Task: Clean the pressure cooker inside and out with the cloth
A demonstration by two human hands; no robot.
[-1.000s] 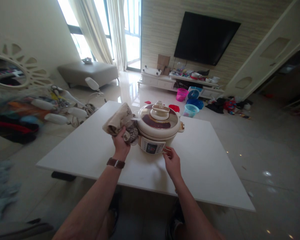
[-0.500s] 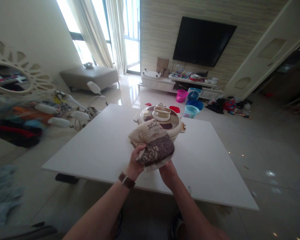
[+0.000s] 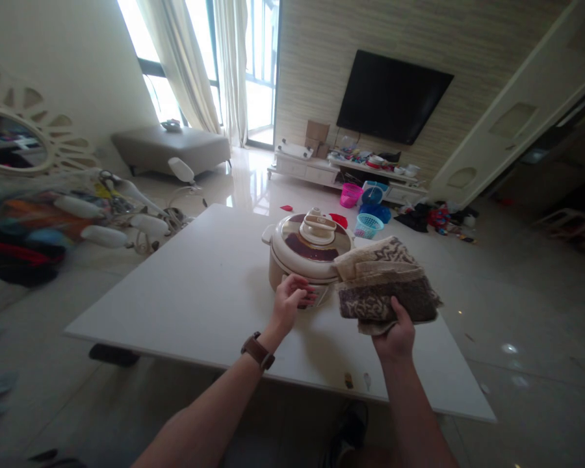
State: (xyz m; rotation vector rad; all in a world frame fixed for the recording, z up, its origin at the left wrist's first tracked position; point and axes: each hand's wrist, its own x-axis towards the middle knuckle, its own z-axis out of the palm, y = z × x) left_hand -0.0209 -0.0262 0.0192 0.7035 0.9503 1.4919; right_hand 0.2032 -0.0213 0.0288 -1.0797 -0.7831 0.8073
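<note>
A brown and beige patterned cloth, folded into a thick pad, is gripped by my right hand, with the thumb on top and the other fingers hidden beneath. It is held above the right part of the white table. My left hand, a brown watch strap on its wrist, is empty with loosely bent fingers. Those fingers are in front of a cream electric pressure cooker; whether they touch it I cannot tell. The cooker stands upright with its lid on, and the cloth overlaps its right side in view.
Two small objects lie near the table's front edge, one a dark and yellowish piece. Beyond the table, a light blue basket and a pink basket are on the floor. White lamp-like parts are at the left.
My left hand has let go of the cloth. My right hand has carried the cloth rightward, uncovering more of the cooker's front and lid.
</note>
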